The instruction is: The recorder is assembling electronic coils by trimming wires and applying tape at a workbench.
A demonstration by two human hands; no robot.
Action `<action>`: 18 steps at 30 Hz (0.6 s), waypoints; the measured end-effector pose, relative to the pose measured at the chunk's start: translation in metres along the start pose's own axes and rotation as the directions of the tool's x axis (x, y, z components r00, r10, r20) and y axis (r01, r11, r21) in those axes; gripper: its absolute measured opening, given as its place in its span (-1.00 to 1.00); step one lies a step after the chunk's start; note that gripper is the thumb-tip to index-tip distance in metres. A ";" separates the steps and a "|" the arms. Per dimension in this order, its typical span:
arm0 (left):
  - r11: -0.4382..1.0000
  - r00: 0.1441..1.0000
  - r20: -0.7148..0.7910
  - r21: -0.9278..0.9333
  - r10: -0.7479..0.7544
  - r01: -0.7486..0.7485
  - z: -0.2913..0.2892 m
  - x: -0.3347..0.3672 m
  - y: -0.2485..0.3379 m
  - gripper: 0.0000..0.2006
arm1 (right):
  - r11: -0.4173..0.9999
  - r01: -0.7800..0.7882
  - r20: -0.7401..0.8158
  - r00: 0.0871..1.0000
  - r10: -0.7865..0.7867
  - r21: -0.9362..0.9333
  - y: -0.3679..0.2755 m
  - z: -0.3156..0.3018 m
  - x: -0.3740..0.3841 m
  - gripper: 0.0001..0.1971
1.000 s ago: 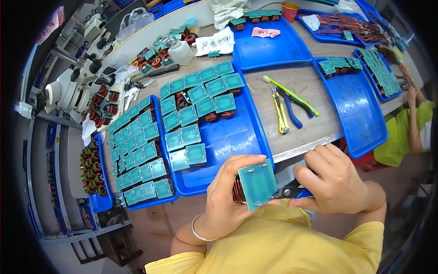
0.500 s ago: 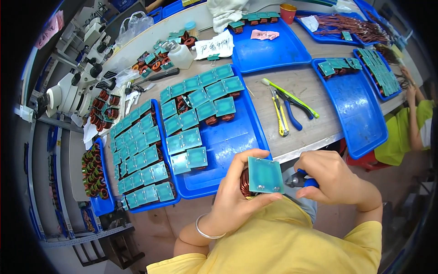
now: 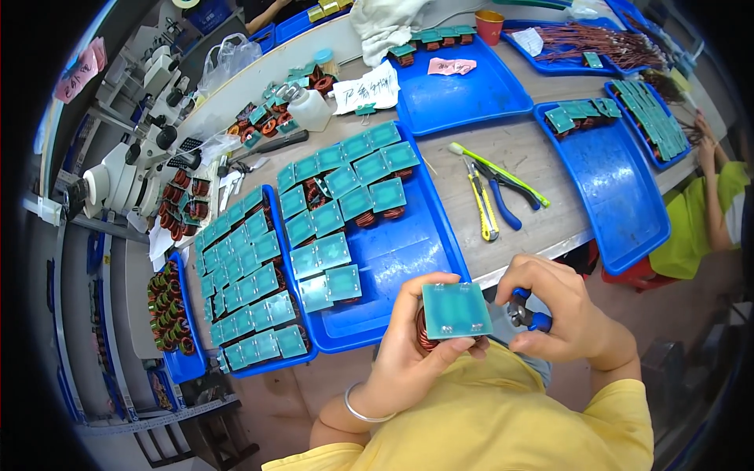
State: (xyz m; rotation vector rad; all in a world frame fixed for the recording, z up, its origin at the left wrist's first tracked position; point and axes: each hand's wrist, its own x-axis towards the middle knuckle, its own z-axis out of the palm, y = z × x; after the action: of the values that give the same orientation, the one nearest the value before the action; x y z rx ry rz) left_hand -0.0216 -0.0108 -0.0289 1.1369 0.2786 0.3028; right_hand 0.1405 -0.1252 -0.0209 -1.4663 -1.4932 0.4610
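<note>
My left hand (image 3: pixel 400 337) is closed around a copper-wound coil (image 3: pixel 425 330) with a square green circuit board (image 3: pixel 456 312) on it. The board's flat face is turned up, and small shiny solder points line its near and far edges. To the right of the board, my right hand (image 3: pixel 569 310) grips blue-handled cutting pliers (image 3: pixel 528 312). Their short metal jaws point toward the board and are apart from it. Fingers cover much of the plier handles. Beyond my hands, a blue tray (image 3: pixel 408 251) holds rows of similar board-topped coils (image 3: pixel 342 180).
Another full tray of boards (image 3: pixel 247 275) lies left, beside a small tray of green-and-copper coils (image 3: pixel 165 310). On the bench are a yellow utility knife (image 3: pixel 482 206), black-and-blue pliers (image 3: pixel 504 202) and a green brush (image 3: pixel 510 179). A co-worker's arm (image 3: pixel 713 192) shows at the right.
The cutting pliers have turned and drawn slightly away from the board's right edge. My left hand has tilted the board a little. The whole view has shifted slightly.
</note>
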 end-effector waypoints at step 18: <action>0.918 0.982 0.002 0.356 0.188 -0.176 -0.014 -0.006 -0.014 -0.24 | 0.827 0.213 0.239 0.966 -0.099 -0.521 -0.021 -0.010 0.006 -0.50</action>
State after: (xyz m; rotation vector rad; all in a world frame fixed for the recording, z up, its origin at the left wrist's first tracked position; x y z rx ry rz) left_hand -0.0313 -0.0063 -0.0469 1.5212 0.2624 0.4485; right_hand 0.1385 -0.1274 0.0026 -1.7444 -2.0056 0.0770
